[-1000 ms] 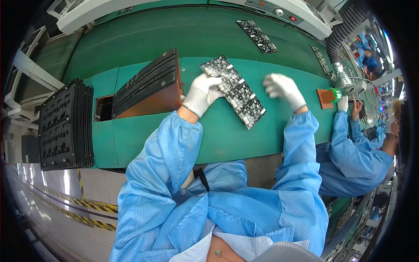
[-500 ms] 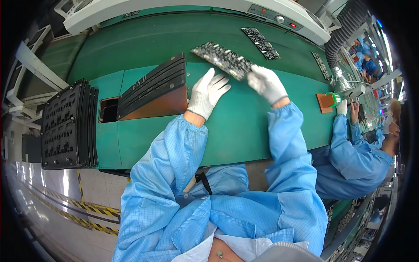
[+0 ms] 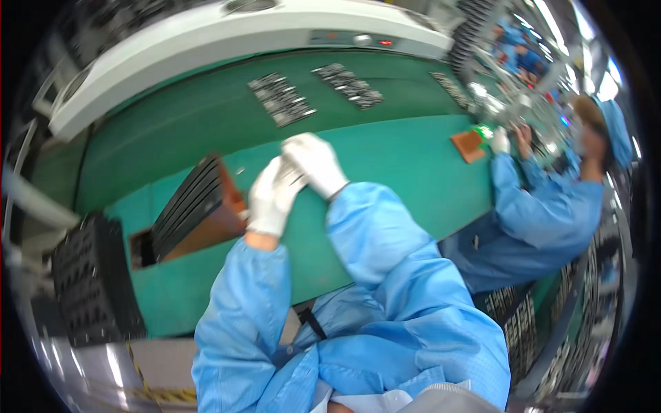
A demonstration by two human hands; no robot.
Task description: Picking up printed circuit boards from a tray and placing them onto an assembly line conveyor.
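Observation:
Both my white-gloved hands meet above the green mat (image 3: 385, 165), just short of the belt. My left hand (image 3: 270, 197) points upward with its fingers bent together against the other glove. Over its fingertips lies my right hand (image 3: 313, 164), its fingers curled closed. Anything held between them is hidden, and the picture is blurred. Beyond my hands, a populated circuit board (image 3: 281, 100) lies on the dark green belt (image 3: 200, 113). A second circuit board (image 3: 348, 86) rests to its right.
Left of my hands stands a sloped black-ribbed stand (image 3: 189, 210) with brown sides. Black trays (image 3: 93, 279) are stacked at far left. A white machine housing (image 3: 227, 48) spans the back. At right, a co-worker's sleeve (image 3: 530, 206) is near a brown block (image 3: 468, 146).
The circuit board has left my right hand and lies on the belt. My right hand has moved left onto my left hand. The whole view has turned and shifted.

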